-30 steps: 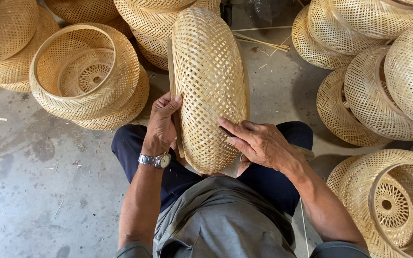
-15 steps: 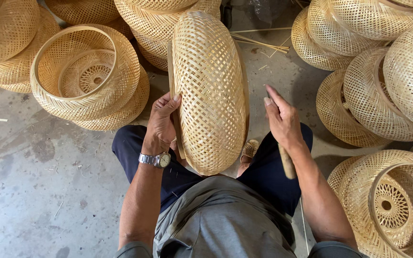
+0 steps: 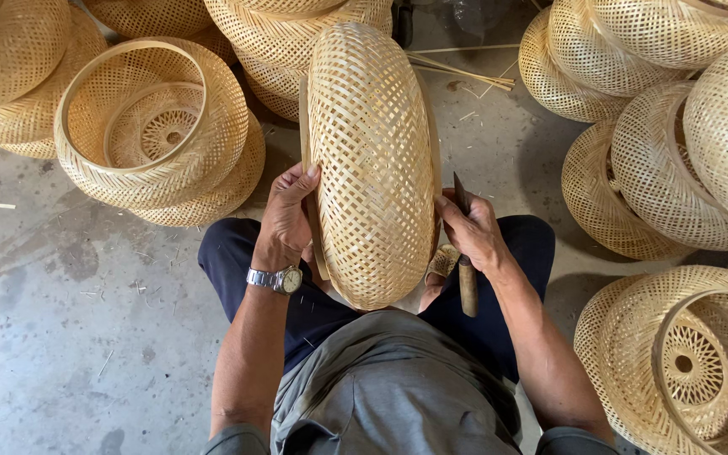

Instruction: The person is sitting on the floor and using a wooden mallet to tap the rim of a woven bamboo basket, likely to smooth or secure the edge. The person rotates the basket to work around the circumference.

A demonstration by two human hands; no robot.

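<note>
The right hand (image 3: 472,232), raised and open-fingered half a second ago, is now clenched around a wooden-handled knife (image 3: 465,270), blade up against the right rim of the woven bamboo shade (image 3: 372,160). The left hand (image 3: 288,215) remains on the shade's left rim, fingers grasping it. The shade stands on edge between the knees, unchanged. Beyond, the concrete floor (image 3: 69,286) carries stacked woven shades (image 3: 153,126) at left and right, with loose bamboo strips (image 3: 457,69) farther off.
</note>
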